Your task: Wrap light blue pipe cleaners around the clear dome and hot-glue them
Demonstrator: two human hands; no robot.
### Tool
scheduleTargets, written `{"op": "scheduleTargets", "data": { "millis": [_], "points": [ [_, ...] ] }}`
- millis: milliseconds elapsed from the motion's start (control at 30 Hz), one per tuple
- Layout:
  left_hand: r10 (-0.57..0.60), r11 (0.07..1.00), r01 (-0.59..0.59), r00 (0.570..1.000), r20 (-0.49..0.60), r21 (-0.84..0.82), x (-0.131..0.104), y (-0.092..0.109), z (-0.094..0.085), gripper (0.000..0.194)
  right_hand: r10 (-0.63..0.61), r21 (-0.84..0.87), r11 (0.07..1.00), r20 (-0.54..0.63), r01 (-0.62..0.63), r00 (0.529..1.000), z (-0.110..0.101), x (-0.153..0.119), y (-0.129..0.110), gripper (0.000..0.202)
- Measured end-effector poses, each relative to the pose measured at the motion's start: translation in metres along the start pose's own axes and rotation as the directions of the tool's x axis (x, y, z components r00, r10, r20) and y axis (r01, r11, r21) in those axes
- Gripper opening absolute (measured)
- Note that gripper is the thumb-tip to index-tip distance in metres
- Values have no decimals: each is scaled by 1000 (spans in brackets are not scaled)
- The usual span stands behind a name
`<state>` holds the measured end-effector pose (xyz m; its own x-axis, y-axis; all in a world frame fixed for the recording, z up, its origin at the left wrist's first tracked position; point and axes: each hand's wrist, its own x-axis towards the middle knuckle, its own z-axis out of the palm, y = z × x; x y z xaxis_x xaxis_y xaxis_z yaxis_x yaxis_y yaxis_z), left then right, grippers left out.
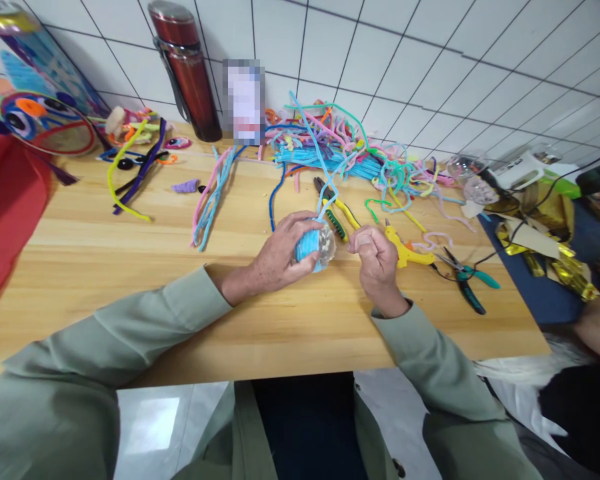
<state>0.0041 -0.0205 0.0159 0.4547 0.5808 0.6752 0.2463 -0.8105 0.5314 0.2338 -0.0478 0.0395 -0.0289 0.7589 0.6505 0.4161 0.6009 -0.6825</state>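
Your left hand [286, 257], fingers curved part-open, gripped clear round ball partly wrapped in light-blue fuzzy stems [308, 247] above pale wooden table [180, 333], near its middle. Your right hand [377, 260], closed in loose fist, hovered just beside; whether it pinched anything, cannot tell. Yellow plastic glue gun [406, 250] lay near right hand, teal-and-black-handled pliers [465, 275] farther right. Tangled multicoloured fuzzy stems [337, 150] lay heaped toward white tiled wall [380, 53].

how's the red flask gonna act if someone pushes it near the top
The flask would probably tip rather than slide, as it stands tall on a narrow base. Its body looks rigid, so I'd expect no give. The shiny surface may feel a bit slippery, though the strap could help grip.
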Motion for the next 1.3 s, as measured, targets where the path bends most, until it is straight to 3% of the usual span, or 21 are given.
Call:
{"op": "scheduleTargets", "data": {
  "millis": [133, 300, 467, 600, 1000, 1300],
  "points": [
    [-7, 1000, 7, 1000, -1, 12, -1, -3, 1, 47, 27, 36, 999, 31, -28, 999, 0, 1, 1, 46],
    [22, 1000, -22, 1000, 1, 7, -2, -4, 0, 48, 95, 216, 971, 65, -107, 993, 1, 5, 2, 38],
    [8, 1000, -8, 1000, 9, 7, -4, -6, 0, 50, 289, 415, 859, 88, -299, 953, 0, 9, 4, 42],
    [25, 1000, -25, 999, -22, -7, -5, -9, 2, 50, 372, 520, 764, 129, -382, 919, 0, 10, 1, 40],
    [22, 1000, -22, 1000, 22, -11, -3, -1, -3, 51, 470, 637, 649, 96, -417, 878, -1, 10, 1, 38],
    [19, 1000, -20, 1000, 24, 19, -5, -2, -2, 51, 513, 718, 499, 207, -485, 833, -8, 15, -12, 40]
  ]
}}
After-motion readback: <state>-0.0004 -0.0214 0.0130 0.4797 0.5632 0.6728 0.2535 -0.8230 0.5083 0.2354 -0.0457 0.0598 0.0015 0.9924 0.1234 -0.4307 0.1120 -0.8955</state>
